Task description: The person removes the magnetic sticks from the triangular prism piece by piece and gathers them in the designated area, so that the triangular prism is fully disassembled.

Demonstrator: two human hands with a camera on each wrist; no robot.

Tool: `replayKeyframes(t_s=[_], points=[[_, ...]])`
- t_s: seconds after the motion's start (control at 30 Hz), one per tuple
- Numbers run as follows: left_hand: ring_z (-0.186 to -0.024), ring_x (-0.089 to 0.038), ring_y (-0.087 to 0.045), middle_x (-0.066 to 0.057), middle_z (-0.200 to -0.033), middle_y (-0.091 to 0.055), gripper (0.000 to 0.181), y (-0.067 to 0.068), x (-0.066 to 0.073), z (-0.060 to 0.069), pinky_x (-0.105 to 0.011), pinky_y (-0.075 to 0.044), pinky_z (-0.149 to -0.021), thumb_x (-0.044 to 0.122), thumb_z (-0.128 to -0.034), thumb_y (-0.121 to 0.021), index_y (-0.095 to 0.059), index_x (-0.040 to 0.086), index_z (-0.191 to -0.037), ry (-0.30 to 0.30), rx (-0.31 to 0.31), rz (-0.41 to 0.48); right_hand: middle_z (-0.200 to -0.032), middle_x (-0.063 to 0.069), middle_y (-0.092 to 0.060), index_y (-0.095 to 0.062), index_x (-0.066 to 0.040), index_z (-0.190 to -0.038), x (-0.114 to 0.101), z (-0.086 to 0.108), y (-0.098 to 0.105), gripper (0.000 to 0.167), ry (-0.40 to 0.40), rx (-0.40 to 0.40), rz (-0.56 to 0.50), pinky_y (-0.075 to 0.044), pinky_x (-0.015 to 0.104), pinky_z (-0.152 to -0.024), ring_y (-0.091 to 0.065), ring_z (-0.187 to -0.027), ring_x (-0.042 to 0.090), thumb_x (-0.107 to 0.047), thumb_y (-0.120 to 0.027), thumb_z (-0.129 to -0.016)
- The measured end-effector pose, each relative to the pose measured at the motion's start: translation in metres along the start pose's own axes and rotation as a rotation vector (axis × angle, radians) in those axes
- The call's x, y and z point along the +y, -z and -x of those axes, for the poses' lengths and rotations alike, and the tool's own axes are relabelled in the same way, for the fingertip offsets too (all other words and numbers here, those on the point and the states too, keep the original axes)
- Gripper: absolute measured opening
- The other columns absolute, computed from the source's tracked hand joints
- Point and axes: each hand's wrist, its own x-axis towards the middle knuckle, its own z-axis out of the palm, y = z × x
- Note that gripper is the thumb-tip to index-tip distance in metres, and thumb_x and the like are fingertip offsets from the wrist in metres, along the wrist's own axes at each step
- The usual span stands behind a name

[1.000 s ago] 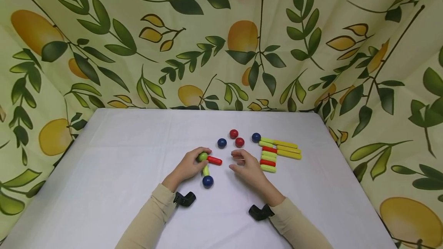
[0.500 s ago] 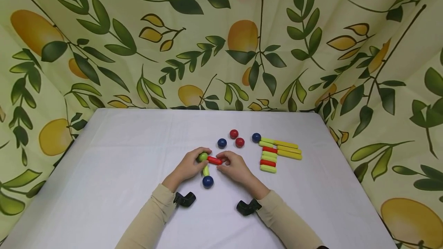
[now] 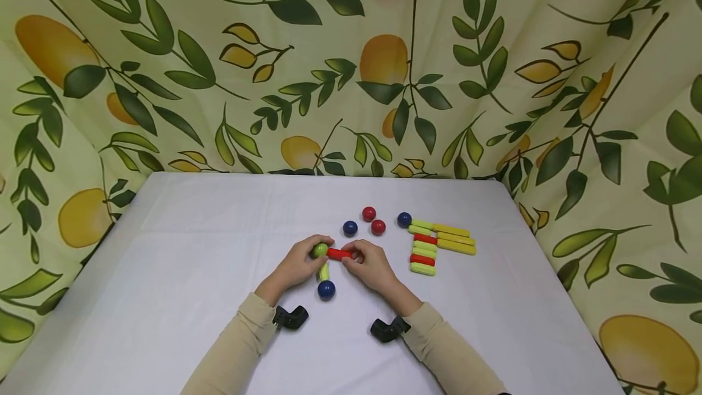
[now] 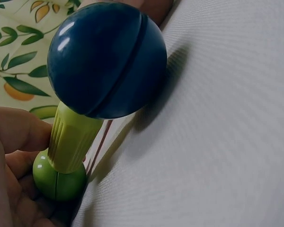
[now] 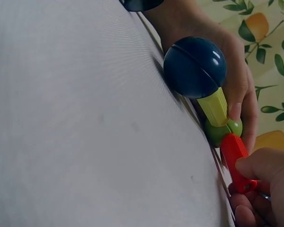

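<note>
My left hand [image 3: 296,264] grips a green ball [image 3: 320,250], thumb and fingers curled about it. From that ball a yellow-green rod [image 4: 75,137] runs toward me and ends in a blue ball [image 3: 326,290]. A red rod [image 3: 336,253] points right from the green ball and meets it. The thumb and fingers of my right hand [image 3: 373,266] pinch the red rod's free end, as the right wrist view also shows. The underside of the green ball is hidden by the left fingers.
Behind the hands lie a loose blue ball [image 3: 350,228] and two red balls [image 3: 369,214]. To the right are a blue ball [image 3: 404,219] touching a yellow-green rod, a column of red and yellow-green rods [image 3: 423,255], and longer yellow rods [image 3: 456,242]. A patterned curtain [image 3: 329,102] borders the white table [image 3: 219,218].
My right hand has come left from beside the red rod and now pinches its end. The left hand keeps its grip on the green ball.
</note>
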Motion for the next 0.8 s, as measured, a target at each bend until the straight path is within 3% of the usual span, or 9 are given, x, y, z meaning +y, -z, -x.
replayKeyframes(t_s=[0.3, 0.53, 0.8], points=[[-0.120, -0.028, -0.055, -0.009, -0.121, -0.063, 0.034, 0.000, 0.002, 0.000, -0.047, -0.040, -0.106, 0.007, -0.0878, -0.061, -0.059, 0.005, -0.121, 0.003, -0.001, -0.008, -0.083, 0.002, -0.065, -0.071, -0.009, -0.099, 0.000, 0.000, 0.002, 0.016, -0.037, 0.041, -0.019, -0.049, 0.017, -0.058, -0.055, -0.067, 0.008, -0.016, -0.071, -0.084], [-0.115, -0.025, -0.057, -0.007, -0.119, -0.063, 0.031, 0.001, 0.001, 0.000, -0.045, -0.043, -0.103, 0.011, -0.0887, -0.061, -0.060, 0.008, -0.120, -0.015, 0.004, -0.020, -0.086, 0.005, -0.068, -0.071, -0.008, -0.098, -0.001, -0.002, 0.005, 0.017, -0.145, 0.153, -0.062, -0.052, 0.016, -0.064, -0.060, -0.073, 0.010, -0.013, -0.074, -0.082], [-0.109, -0.020, -0.058, -0.005, -0.115, -0.063, 0.031, 0.000, -0.001, -0.001, -0.042, -0.046, -0.100, 0.016, -0.0884, -0.065, -0.061, 0.007, -0.118, -0.004, 0.003, -0.037, -0.094, 0.009, -0.069, -0.070, -0.007, -0.104, -0.011, 0.002, 0.018, 0.022, -0.221, 0.144, -0.236, -0.056, 0.020, -0.066, -0.063, -0.075, 0.013, -0.009, -0.073, -0.082]])
